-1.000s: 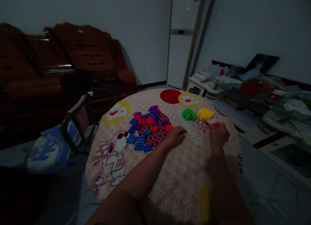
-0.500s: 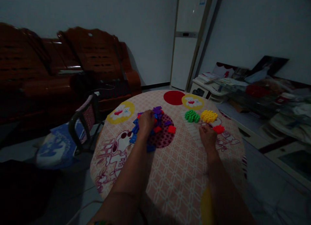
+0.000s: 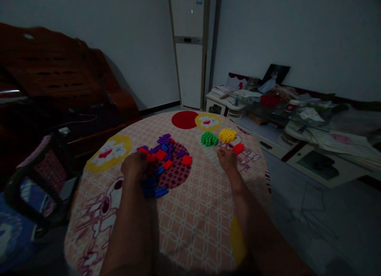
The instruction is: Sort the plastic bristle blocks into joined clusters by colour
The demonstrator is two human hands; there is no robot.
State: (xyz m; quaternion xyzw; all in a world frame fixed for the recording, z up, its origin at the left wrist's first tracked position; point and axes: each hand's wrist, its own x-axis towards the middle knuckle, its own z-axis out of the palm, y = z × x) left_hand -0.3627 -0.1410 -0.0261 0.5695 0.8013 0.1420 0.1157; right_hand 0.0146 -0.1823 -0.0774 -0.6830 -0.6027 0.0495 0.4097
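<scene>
The left hand [image 3: 133, 165] touched mixed blocks [image 3: 161, 155] on the tabletop [image 3: 193, 212] at left, grip unclear; the right hand [image 3: 228, 158] curled near yellow blocks [image 3: 227, 135], any hold unseen. The clutter called for careful fingertips.

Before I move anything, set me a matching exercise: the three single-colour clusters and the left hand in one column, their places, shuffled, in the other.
Things:
1. Green cluster
2. Left hand
3. Red cluster
4. Yellow cluster

Places, as the camera sees them:
A. Farthest right of the three clusters
B. Between the two other clusters
C. Farthest left of the three clusters
D. At the left side of the mixed pile

Right pairs: 1-C, 2-D, 3-A, 4-B
</scene>
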